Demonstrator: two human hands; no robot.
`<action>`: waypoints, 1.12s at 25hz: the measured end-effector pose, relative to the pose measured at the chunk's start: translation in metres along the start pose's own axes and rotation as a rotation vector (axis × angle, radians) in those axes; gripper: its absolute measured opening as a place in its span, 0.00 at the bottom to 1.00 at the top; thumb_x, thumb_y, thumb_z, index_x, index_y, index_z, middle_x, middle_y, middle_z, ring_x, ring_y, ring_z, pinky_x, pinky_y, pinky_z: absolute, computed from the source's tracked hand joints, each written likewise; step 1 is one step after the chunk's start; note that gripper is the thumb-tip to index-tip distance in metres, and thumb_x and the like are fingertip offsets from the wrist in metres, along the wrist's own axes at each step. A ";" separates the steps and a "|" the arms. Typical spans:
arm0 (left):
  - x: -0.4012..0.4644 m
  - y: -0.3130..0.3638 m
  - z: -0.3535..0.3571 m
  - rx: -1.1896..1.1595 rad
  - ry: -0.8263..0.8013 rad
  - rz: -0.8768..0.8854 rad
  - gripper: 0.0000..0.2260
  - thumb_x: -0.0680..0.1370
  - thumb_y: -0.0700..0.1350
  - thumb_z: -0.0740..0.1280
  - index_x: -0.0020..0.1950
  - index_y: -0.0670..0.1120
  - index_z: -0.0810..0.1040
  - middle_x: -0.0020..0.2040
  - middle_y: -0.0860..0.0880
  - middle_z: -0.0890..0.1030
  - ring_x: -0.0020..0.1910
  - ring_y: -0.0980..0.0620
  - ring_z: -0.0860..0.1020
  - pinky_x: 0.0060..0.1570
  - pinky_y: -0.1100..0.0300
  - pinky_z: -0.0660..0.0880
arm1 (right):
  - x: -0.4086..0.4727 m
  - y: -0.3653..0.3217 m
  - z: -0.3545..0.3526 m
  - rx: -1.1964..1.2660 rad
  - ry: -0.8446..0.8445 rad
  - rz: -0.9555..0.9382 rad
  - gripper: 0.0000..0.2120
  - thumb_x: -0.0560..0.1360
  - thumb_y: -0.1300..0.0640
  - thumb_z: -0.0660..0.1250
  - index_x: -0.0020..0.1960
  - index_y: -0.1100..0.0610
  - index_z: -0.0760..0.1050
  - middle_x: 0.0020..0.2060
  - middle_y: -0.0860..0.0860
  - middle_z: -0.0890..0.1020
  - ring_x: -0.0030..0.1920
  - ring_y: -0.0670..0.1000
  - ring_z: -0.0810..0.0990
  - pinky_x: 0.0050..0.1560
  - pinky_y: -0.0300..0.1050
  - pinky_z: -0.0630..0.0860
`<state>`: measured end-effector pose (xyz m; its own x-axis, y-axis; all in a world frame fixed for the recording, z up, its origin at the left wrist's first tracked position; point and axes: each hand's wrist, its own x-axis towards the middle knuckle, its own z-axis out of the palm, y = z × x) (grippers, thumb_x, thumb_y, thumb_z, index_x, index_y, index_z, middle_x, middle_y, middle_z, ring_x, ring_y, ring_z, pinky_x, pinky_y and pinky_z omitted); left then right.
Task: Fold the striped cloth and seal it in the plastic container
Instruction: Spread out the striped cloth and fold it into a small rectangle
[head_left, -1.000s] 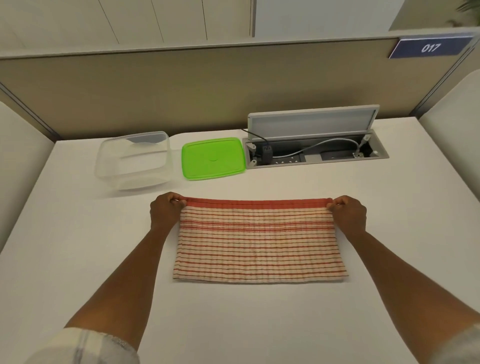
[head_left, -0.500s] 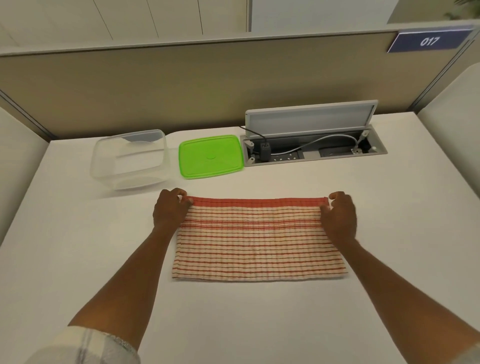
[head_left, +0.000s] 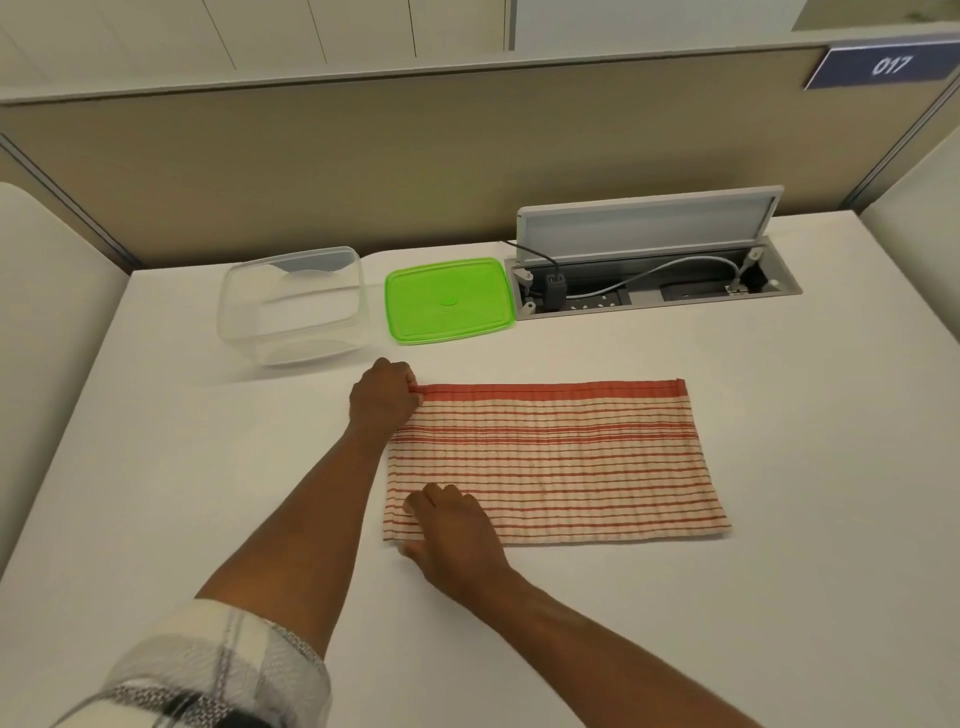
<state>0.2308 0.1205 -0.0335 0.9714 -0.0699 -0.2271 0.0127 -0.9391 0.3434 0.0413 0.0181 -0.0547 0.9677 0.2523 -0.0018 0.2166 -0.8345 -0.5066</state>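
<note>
- One red-and-cream striped cloth (head_left: 556, 462), folded into a wide rectangle, lies flat on the white desk (head_left: 779, 597), near the middle, its solid red band along the far edge.
- One clear, open plastic container (head_left: 293, 304) stands beyond the cloth's left end, well apart from it; one bright green square plastic lid (head_left: 449, 300) lies flat just beside it on the right, not touching the cloth.
- One open grey cable box (head_left: 657, 280) is sunk into the desk right of the lid, flap raised, with a white cable and a black plug inside.
- One blue sign reading 017 (head_left: 883, 66) sits on the beige partition.
- Two bare hands are in play: the left hand (head_left: 383, 399) is clenched on the cloth's far-left corner, pinching the red band.
- The right hand (head_left: 457, 535) lies on the near-left corner, fingers (head_left: 431, 501) on top, thumb at the near edge; whether it has actually gripped the fabric, I cannot tell.
- And here's the change: half a second ago the right hand was at the far-right corner; now it has crossed over to the left end, leaving the whole right side free.
- The left hand stays on its corner, and the cloth keeps the same fold.
</note>
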 end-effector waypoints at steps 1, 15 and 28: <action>0.002 -0.001 0.000 0.018 -0.012 0.015 0.08 0.73 0.48 0.71 0.50 0.47 0.79 0.53 0.44 0.78 0.54 0.43 0.78 0.53 0.51 0.75 | 0.002 -0.004 0.006 -0.044 -0.005 -0.014 0.21 0.71 0.46 0.71 0.60 0.53 0.72 0.54 0.52 0.80 0.50 0.54 0.78 0.51 0.52 0.78; 0.011 -0.026 -0.009 -0.466 -0.106 -0.115 0.16 0.72 0.43 0.74 0.59 0.44 0.78 0.58 0.43 0.80 0.55 0.45 0.78 0.55 0.53 0.74 | 0.003 -0.022 0.007 -0.076 0.159 0.056 0.06 0.75 0.55 0.66 0.51 0.55 0.78 0.38 0.50 0.82 0.35 0.50 0.80 0.35 0.43 0.75; -0.016 0.112 -0.033 -0.819 -0.106 -0.106 0.23 0.74 0.37 0.71 0.68 0.45 0.71 0.54 0.39 0.80 0.47 0.43 0.81 0.47 0.49 0.82 | -0.064 0.041 -0.081 0.551 0.522 0.481 0.05 0.78 0.58 0.64 0.50 0.49 0.70 0.37 0.41 0.79 0.34 0.44 0.80 0.29 0.31 0.76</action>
<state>0.2249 0.0275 0.0384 0.9282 -0.0649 -0.3664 0.3115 -0.4030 0.8605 -0.0011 -0.0716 -0.0056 0.9024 -0.4309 0.0032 -0.1904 -0.4054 -0.8941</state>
